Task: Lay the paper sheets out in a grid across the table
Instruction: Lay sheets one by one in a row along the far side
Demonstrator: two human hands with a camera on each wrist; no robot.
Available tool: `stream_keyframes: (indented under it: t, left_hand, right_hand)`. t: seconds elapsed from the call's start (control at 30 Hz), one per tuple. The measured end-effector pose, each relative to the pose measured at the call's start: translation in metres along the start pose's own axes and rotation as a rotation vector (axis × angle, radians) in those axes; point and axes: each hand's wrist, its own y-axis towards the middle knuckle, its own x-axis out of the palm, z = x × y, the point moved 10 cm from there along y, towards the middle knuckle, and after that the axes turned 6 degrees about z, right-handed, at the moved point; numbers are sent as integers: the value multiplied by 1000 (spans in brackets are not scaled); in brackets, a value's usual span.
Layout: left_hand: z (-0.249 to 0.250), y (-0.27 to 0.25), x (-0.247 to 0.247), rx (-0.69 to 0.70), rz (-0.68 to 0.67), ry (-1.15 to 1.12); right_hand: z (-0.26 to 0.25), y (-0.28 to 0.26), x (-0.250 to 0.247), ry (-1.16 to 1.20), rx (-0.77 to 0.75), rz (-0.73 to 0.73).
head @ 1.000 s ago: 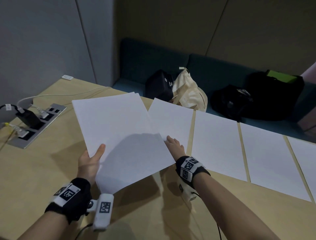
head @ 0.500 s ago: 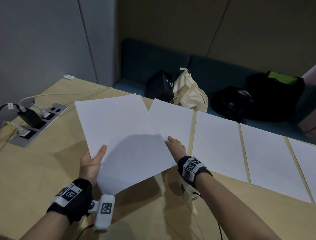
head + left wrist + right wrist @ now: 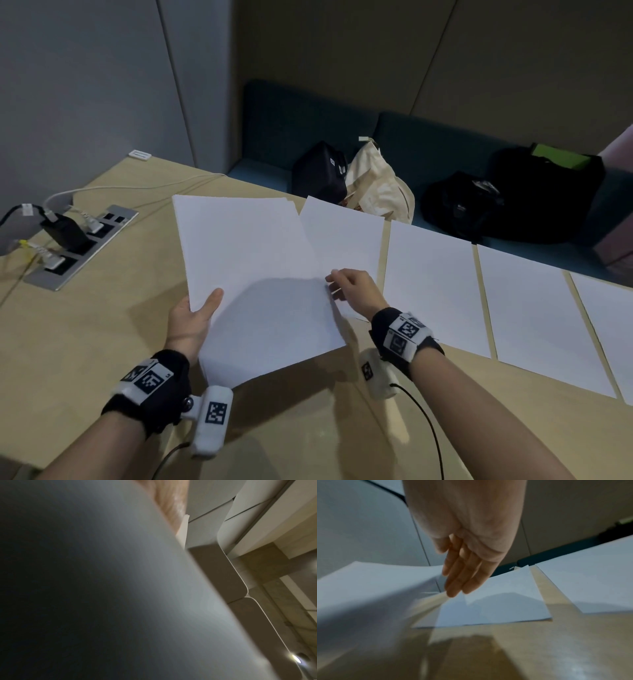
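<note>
My left hand (image 3: 202, 311) grips a stack of white paper sheets (image 3: 253, 270) by its near left edge, thumb on top, and holds it tilted above the table (image 3: 102, 342). The stack's grey underside (image 3: 102, 588) fills the left wrist view. My right hand (image 3: 352, 287) is at the stack's right edge with fingers (image 3: 458, 581) nearly straight, holding nothing. A row of single sheets lies along the far edge: one (image 3: 346, 236) partly under the stack, then another (image 3: 431, 281), a third (image 3: 534, 315), and one cut off at the right (image 3: 609, 325).
A recessed power socket panel (image 3: 82, 246) with plugs and cables sits at the table's left. Behind the table on a teal bench (image 3: 428, 144) are a black bag (image 3: 318, 174), a cream tote (image 3: 376, 185) and a black backpack (image 3: 513, 202). Bare tabletop lies in front of the row.
My right hand has lifted off the leftmost laid sheet and come to the stack's right edge. The left hand holds the stack in almost the same place.
</note>
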Motion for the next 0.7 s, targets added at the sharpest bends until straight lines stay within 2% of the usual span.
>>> stream_keyframes:
  t: [0.03, 0.1, 0.2, 0.33, 0.53, 0.7]
  left_hand:
    - [1, -2, 2, 5, -6, 12]
    - [1, -7, 5, 7, -16, 15]
    - [1, -19, 11, 1, -33, -5]
    - [3, -38, 21, 16, -38, -9]
    - [-3, -69, 25, 11, 8, -40]
    - [-13, -93, 26, 4, 56, -97]
  right_hand:
    - [-1, -6, -1, 89, 22, -26]
    - [-3, -16, -2, 100, 8, -56]
    - [2, -23, -17, 12, -24, 67]
    - [10, -33, -41, 70, -14, 219]
    - [35, -46, -65, 110, 33, 234]
    - [38, -50, -78, 121, -6, 260]
